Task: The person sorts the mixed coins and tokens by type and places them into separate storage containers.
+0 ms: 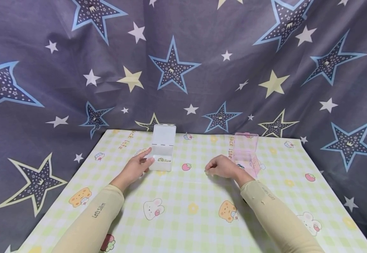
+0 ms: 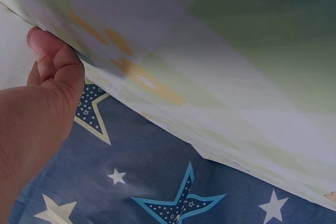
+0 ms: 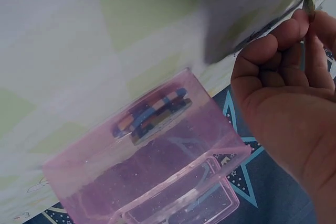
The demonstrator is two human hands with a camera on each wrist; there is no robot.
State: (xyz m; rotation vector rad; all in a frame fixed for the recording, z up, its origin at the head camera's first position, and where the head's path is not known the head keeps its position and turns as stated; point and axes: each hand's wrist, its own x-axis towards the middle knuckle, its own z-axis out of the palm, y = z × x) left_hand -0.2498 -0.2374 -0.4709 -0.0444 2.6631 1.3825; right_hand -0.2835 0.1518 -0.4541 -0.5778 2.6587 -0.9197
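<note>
A white box (image 1: pixel 160 166) stands with its lid raised and several small greenish-gold pieces (image 1: pixel 163 160) inside. My left hand (image 1: pixel 136 168) holds this box at its left side, thumb toward the front and fingers farther back. To the right, my right hand (image 1: pixel 222 166) is over the table and pinches a small, thin, round dark-green piece (image 3: pixel 308 8) between thumb and forefinger; its exact kind I cannot tell. Beyond that hand is a see-through pink box (image 1: pixel 250 165), also with its lid up. Blue, orange and dark flat pieces (image 3: pixel 152 115) lie in it.
A green-and-white checked cloth (image 1: pixel 183 218) with cartoon prints covers the table. Behind it hangs a dark curtain (image 1: pixel 183 105) patterned with stars, which also runs along both sides. Between the two boxes lies a stretch of cloth with a strawberry print.
</note>
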